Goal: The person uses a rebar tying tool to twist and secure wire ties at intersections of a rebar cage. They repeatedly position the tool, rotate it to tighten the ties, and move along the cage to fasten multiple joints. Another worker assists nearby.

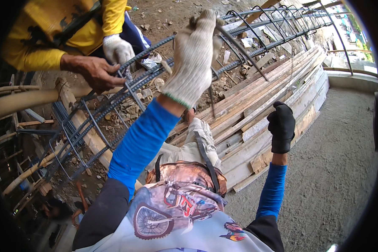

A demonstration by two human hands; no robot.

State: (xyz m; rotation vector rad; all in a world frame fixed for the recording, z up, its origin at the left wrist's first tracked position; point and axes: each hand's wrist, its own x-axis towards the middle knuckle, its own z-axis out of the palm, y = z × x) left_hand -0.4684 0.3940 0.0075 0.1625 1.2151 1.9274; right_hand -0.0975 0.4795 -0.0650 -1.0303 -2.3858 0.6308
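Note:
My left hand, in a white knit glove, is closed round a thin bent steel stirrup at the long rebar cage. The stirrup's legs stick out to the right of the glove and below it. My right hand, in a black glove, is held in a fist over the planks, apart from the cage; anything inside it is hidden. Across the cage, a co-worker in yellow sleeves has a bare hand on the bars and a white-gloved hand just behind it.
Long wooden planks lie stacked beyond my legs. Rough grey concrete spreads on the right, with a low ledge behind it. Bamboo poles and a bundle of thin steel bars are on the left. Rubble litters the soil under the cage.

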